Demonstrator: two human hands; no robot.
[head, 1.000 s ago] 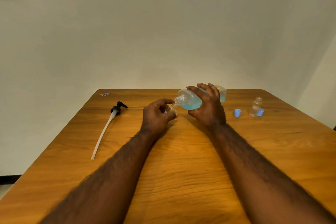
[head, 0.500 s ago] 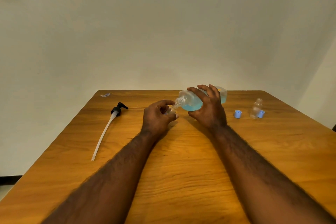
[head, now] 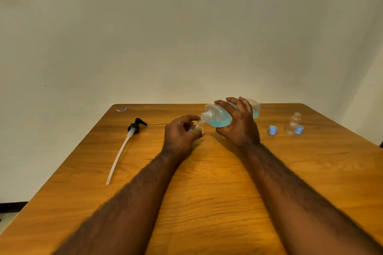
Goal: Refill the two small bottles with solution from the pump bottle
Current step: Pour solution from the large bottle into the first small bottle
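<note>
A wooden table (head: 207, 192) stood against a plain pale wall (head: 186, 37). The right hand (head: 240, 126) gripped the pump bottle (head: 219, 116) around its body and held it tilted almost flat above the table, the open neck pointing left and the blue liquid gathered in the lower side. The left hand (head: 180, 132) curled around a small bottle (head: 196, 126) (mostly hidden by the fingers). Its mouth was just under that neck; whether the two touched, I could not tell. The pump (head: 135, 127), with its long tube, lay well apart on the left. On the right stood the second bottle (head: 293, 123), upright, with a blue cap (head: 299, 130) just beside it and another cap (head: 272, 130) near, toward the hands. A scrap (head: 121, 109) lay at the far left corner. Both hands were in the far half of the table, well away from the side edges; the broad near part of the wood lay under the forearms.
</note>
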